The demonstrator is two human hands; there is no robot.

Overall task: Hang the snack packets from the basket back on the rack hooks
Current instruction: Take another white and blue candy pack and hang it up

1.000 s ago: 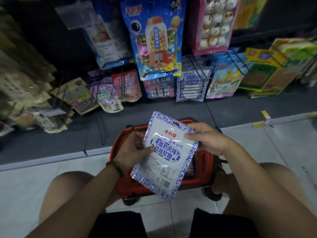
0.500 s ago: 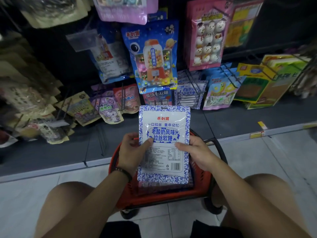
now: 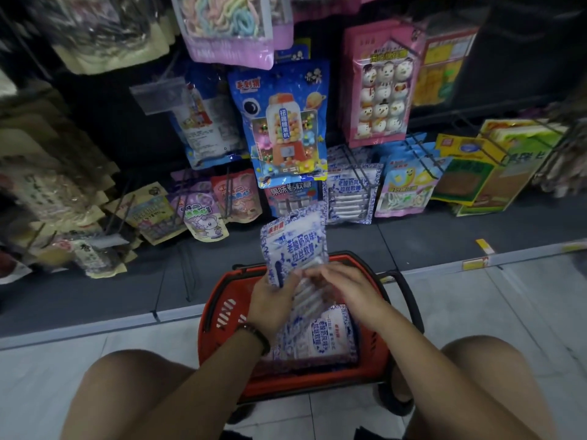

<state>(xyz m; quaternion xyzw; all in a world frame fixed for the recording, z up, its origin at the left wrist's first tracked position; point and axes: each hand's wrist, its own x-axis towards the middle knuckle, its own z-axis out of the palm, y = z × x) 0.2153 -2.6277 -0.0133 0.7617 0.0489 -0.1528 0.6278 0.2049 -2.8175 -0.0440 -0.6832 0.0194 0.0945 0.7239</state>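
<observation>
A blue-and-white snack packet [image 3: 293, 246] is held upright over the red basket [image 3: 219, 315]. Its clear front with white candy sticks faces me. My left hand [image 3: 271, 301] grips its lower left edge and my right hand [image 3: 341, 285] holds its lower right side. More packets of the same kind [image 3: 328, 333] lie in the basket under my hands. Matching packets [image 3: 351, 193] hang on a low rack hook [image 3: 347, 157] straight ahead, just right of the held packet's top.
The rack holds many hanging packets: a blue gumball bag [image 3: 282, 122], a pink snowman bag [image 3: 379, 81], yellow-green boxes [image 3: 479, 173] at right, brown packets [image 3: 54, 173] at left. My bare knees flank the basket on the tiled floor [image 3: 521, 306].
The packet has been turned round from its printed back to its clear front and lifted toward the rack. My view has tilted up, showing more of the shelf.
</observation>
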